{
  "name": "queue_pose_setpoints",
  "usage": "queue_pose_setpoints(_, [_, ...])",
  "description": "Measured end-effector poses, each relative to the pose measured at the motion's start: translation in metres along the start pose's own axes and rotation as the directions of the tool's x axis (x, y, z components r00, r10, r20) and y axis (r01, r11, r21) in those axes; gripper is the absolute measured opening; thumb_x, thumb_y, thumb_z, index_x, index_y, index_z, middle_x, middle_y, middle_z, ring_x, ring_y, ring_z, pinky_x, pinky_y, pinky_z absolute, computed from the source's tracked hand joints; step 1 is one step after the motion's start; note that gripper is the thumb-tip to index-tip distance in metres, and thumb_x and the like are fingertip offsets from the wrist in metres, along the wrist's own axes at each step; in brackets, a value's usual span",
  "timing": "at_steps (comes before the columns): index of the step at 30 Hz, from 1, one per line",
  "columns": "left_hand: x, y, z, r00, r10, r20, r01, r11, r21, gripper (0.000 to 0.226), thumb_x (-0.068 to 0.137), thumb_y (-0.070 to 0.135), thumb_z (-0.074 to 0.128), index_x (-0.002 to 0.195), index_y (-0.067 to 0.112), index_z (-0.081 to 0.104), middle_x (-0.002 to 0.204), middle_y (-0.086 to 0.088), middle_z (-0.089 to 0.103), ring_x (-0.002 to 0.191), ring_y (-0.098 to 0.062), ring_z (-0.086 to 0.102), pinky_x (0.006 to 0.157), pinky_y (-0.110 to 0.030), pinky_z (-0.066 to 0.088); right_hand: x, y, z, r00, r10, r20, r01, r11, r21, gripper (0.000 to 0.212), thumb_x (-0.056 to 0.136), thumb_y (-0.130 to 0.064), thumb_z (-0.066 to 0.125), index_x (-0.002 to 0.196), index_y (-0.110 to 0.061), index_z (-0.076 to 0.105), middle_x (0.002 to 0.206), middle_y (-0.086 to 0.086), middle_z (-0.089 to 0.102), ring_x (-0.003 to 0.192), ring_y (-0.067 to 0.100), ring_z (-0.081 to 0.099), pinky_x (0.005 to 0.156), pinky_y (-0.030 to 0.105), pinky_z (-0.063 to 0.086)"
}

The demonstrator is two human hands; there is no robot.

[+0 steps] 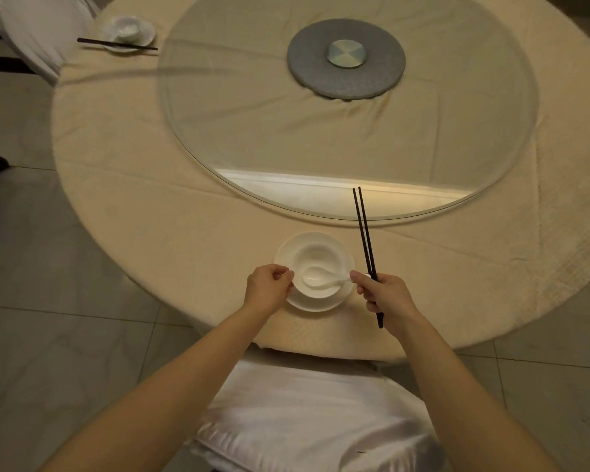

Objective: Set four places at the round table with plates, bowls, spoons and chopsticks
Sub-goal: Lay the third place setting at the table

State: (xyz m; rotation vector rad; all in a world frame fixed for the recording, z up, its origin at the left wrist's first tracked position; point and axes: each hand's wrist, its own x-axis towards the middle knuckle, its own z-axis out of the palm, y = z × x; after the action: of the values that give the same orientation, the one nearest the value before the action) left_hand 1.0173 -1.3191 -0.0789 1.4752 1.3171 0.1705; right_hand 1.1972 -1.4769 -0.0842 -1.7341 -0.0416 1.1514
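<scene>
Apparently right hand [387,294] grips chopsticks [365,233], spoon [321,280].

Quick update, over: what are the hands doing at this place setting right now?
Left hand closed at the plate rim. Right hand gripping chopsticks, fingers on spoon handle, spoon in bowl. Nothing in the way.

A single head-worn wide-angle camera looked steeply forward and down from above the near chair [307,413], close over the round table's [171,212] near edge; the table filled the upper frame.
</scene>
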Motion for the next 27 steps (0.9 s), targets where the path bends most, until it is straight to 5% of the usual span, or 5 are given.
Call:
queue_pose_setpoints(4, [0.003,-0.001,0.000,1.000,-0.031,-0.004,0.031,0.999,-0.012,0.022,0.092,0.014,0.065,0.113,0.008,0.070,0.083,-0.004,0.075,0.076,-0.016,0.073,0.085,-0.040,0.060,0.008,0.001,0.001,1.000,0.007,-0.009,-0.007,1.000,0.004,0.028,0.078,-0.034,0.084,0.073,-0.008,0.073,0.064,0.001,0.059,0.048,0.009,0.037,0.042,0.022,0.033])
queue_pose_setpoints(17, [0.010,0.005,-0.001,0.997,-0.057,-0.048,0.057,0.998,-0.008,0.019,0.090,0.014,0.065,0.107,0.009,0.073,0.082,-0.003,0.074,0.075,-0.018,0.072,0.083,-0.039,0.060,0.016,0.001,0.007,0.999,-0.002,-0.041,0.001,1.000,-0.025,0.032,0.079,-0.041,0.082,0.075,-0.011,0.073,0.054,-0.010,0.059,0.046,0.005,0.041,0.043,0.019,0.037])
queue_pose_setpoints(23, [0.006,0.000,-0.007,0.998,-0.056,-0.024,0.056,0.998,0.003,0.025,0.087,0.041,0.070,0.096,0.017,0.070,0.080,0.002,0.075,0.081,-0.016,0.072,0.084,-0.039,0.058,0.010,0.008,0.000,0.997,-0.004,-0.082,0.001,1.000,-0.028,0.047,0.077,-0.054,0.079,0.086,-0.008,0.076,0.065,-0.003,0.064,0.055,0.010,0.047,0.054,0.026,0.040])
queue_pose_setpoints(27, [-0.005,-0.001,-0.016,0.988,0.034,-0.147,-0.012,0.989,0.149,0.026,0.090,0.048,0.061,0.093,0.022,0.063,0.080,0.007,0.070,0.079,-0.012,0.066,0.067,-0.028,0.050,0.002,0.015,-0.006,0.992,0.038,-0.117,-0.031,0.997,0.064,0.051,0.090,-0.057,0.063,0.096,-0.008,0.072,0.062,-0.003,0.065,0.053,0.008,0.047,0.048,0.023,0.040])
